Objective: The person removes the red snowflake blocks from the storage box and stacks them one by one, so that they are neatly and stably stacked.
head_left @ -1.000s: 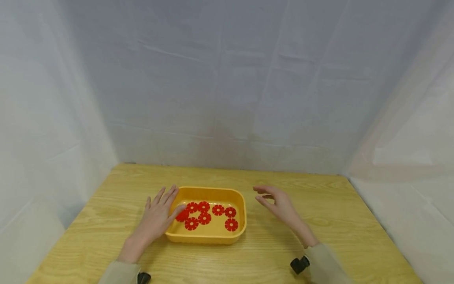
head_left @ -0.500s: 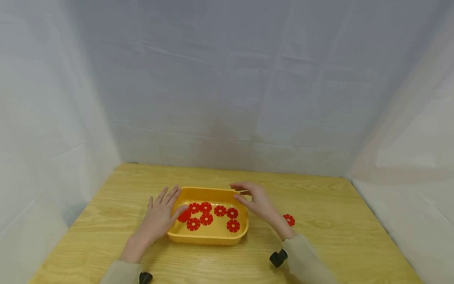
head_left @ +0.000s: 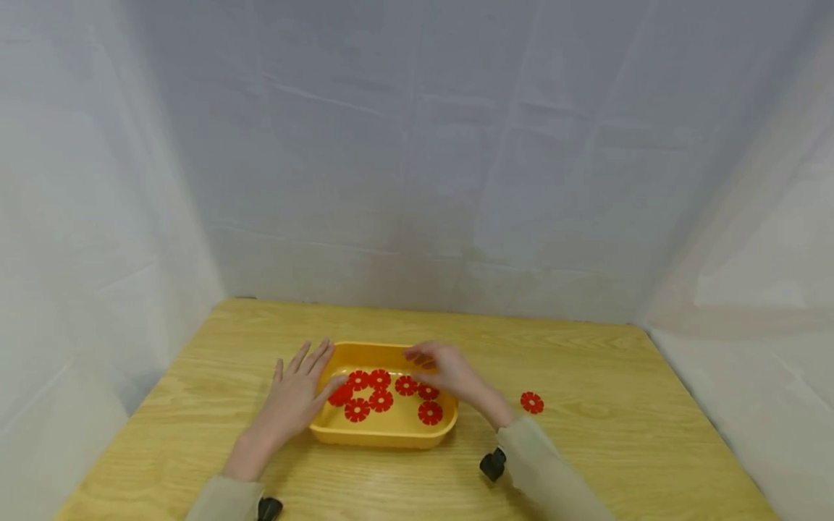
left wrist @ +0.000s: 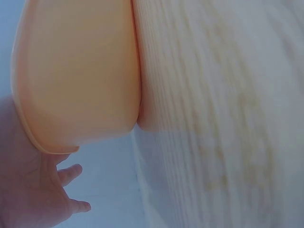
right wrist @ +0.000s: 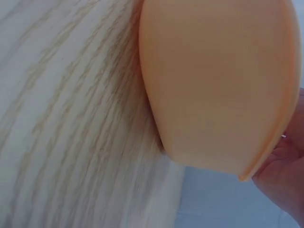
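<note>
A yellow plastic tray (head_left: pixel 384 438) sits on the wooden table and holds several red flower-shaped discs (head_left: pixel 381 400). My left hand (head_left: pixel 305 381) lies flat against the tray's left rim, fingers straight, thumb over the edge near a disc. My right hand (head_left: pixel 438 366) reaches over the tray's right side, fingers loosely bent above the discs, with nothing seen in them. One red disc (head_left: pixel 531 402) lies alone on the table to the right of the tray. The wrist views show the tray's outer wall (left wrist: pixel 76 71) (right wrist: pixel 218 80) close up, with part of each hand (left wrist: pixel 33 190) (right wrist: pixel 285 183) beside it.
The wooden table (head_left: pixel 612 434) is enclosed by white sheeting (head_left: pixel 417 181) at the back and both sides. Bare wood (left wrist: pixel 213 118) (right wrist: pixel 71 118) surrounds the tray. Black wrist cameras (head_left: pixel 491 463) sit on both sleeves.
My right hand moved left from the table beside the tray to above the tray's discs. A single red disc came into view on the table where that hand had been. The left hand stayed put.
</note>
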